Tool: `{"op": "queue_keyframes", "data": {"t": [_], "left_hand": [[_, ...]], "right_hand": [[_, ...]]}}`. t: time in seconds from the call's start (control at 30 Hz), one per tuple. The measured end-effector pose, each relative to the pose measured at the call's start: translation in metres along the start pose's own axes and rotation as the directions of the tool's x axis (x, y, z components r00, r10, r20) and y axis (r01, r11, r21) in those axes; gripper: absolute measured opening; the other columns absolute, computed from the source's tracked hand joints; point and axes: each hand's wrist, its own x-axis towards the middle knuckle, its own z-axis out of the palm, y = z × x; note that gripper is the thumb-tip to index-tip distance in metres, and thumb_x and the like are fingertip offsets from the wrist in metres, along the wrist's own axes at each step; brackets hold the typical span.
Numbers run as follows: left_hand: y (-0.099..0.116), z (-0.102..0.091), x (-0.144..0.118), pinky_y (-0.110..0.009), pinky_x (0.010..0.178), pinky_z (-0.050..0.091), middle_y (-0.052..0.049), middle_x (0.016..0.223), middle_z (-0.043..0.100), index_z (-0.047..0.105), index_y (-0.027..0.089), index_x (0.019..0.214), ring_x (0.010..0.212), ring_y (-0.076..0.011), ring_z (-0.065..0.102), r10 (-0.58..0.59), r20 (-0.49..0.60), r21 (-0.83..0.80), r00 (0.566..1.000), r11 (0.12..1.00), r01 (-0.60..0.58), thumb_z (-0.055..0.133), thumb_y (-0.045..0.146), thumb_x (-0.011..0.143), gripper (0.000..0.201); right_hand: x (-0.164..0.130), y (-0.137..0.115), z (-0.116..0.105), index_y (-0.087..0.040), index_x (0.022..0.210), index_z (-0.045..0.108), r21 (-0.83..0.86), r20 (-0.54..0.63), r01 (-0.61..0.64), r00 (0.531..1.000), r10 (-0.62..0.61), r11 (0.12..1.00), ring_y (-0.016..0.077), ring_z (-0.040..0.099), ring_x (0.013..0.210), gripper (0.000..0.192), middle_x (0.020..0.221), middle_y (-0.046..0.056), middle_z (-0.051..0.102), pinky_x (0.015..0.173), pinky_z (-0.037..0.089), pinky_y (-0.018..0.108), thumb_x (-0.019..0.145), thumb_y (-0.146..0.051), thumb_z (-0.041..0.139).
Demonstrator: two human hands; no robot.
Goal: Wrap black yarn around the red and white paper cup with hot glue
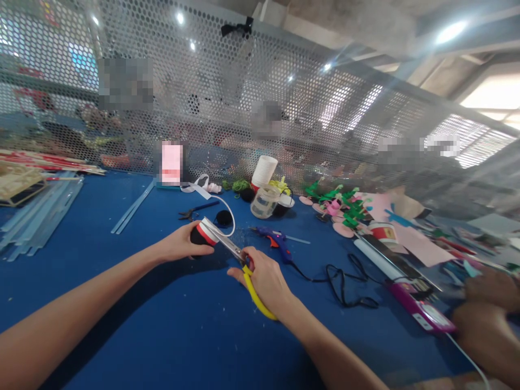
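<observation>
Both forearms reach over the blue table (122, 303), the left hand (179, 245) gripping a small black-and-red roll (202, 234) while the right hand (266, 276), clenched on yellow-handled scissors (231, 250), appears mid-cut at its white ribbon (211, 225), needing a steady squeeze.

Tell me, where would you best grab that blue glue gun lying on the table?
Probably by its handle. The blue glue gun lies flat on its side on the blue table, nozzle towards the left, cord trailing off to the right. Come from above, at the cord end, where the handle lies free. The right hand with the scissors is nearest it.
</observation>
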Motion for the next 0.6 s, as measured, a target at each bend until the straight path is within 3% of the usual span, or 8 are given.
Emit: {"op": "queue_keyframes", "data": {"t": [0.43,0.6], "left_hand": [[0.0025,-0.0026,-0.0001,-0.024,0.05,0.042,-0.001,0.071,0.055,0.044,0.013,0.102,0.056,-0.012,0.051,-0.015,-0.016,-0.003,1.0,1.0,0.015,0.065,0.036,0.054,0.057],[0.0015,-0.009,-0.0017,-0.027,0.06,0.044,-0.005,0.084,0.057,0.045,0.014,0.104,0.07,-0.0154,0.054,-0.014,0.053,-0.182,0.999,0.983,0.023,0.064,0.037,0.056,0.056]], "right_hand": [[-0.0018,-0.0033,-0.0028,-0.018,0.073,0.053,-0.019,0.009,-0.017,1.0,0.017,1.0,0.0136,0.05,0.048,0.03,0.055,0.0,0.054,0.044,0.031,0.021,0.066,-0.047,0.055],[-0.0019,-0.0029,-0.0039,-0.018,0.074,0.054,-0.014,-0.01,0.003,1.0,-0.003,1.0,0.013,0.05,0.047,0.031,0.055,0.0,0.054,0.044,0.032,0.021,0.066,-0.047,0.054]]}}
